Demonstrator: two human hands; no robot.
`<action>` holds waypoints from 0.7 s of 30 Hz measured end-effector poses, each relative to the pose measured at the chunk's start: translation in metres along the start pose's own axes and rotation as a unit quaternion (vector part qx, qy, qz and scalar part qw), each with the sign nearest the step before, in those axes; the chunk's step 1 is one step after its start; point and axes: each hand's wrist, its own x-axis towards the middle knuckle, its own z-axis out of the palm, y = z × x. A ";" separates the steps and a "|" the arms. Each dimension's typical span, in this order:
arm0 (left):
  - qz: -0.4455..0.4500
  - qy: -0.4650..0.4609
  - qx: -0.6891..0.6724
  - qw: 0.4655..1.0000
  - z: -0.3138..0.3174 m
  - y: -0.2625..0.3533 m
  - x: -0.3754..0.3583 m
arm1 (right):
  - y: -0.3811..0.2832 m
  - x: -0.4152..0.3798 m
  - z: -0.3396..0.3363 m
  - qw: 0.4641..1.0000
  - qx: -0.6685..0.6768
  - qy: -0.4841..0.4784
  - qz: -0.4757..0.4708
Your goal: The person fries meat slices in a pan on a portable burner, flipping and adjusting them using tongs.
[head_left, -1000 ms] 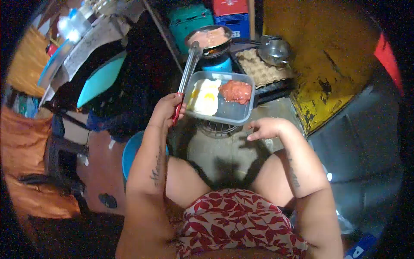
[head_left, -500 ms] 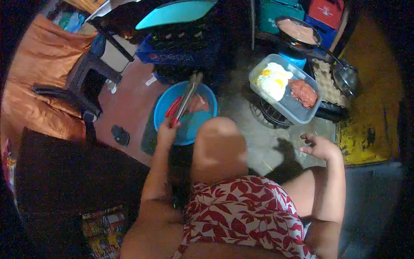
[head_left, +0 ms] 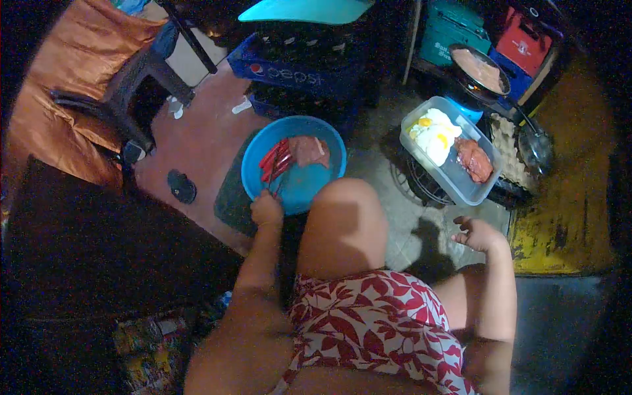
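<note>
My left hand (head_left: 267, 209) is closed around a pair of tongs (head_left: 274, 178) at the near rim of a blue basin (head_left: 249, 172). The tongs point down into the basin, their tips over a bunch of red hotdogs (head_left: 276, 160). Beside the hotdogs lies a pink slab of meat (head_left: 308, 151). My right hand (head_left: 479, 235) hovers on the right with fingers loosely apart and nothing in them. Ahead of it sits a clear plastic container (head_left: 471, 188) with fried eggs (head_left: 434, 135) at one end and reddish cooked meat (head_left: 474, 160) at the other.
Farther back, a frying pan (head_left: 479, 68) holds pale pink slices over a lit burner. A ladle-like utensil (head_left: 536, 146) and an egg tray (head_left: 510, 148) are right of the container. Blue Pepsi crates (head_left: 289, 74) of bottles stand behind the basin. A dark stool (head_left: 148, 79) is at left.
My left hand has lowered the tongs from above the basin down toward the hotdogs. My right hand stays about where it was. The view has shifted slightly.
</note>
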 end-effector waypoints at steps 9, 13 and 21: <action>-0.103 -0.040 -0.099 0.989 0.026 -0.012 0.002 | 0.000 0.000 -0.002 1.000 -0.010 0.001 -0.007; -0.026 -0.089 -0.045 0.995 0.039 -0.020 0.013 | -0.009 -0.011 -0.010 1.000 -0.003 0.016 -0.008; 0.218 -0.019 -0.200 0.955 -0.107 0.103 -0.009 | 0.000 -0.025 -0.012 0.998 -0.039 0.019 -0.054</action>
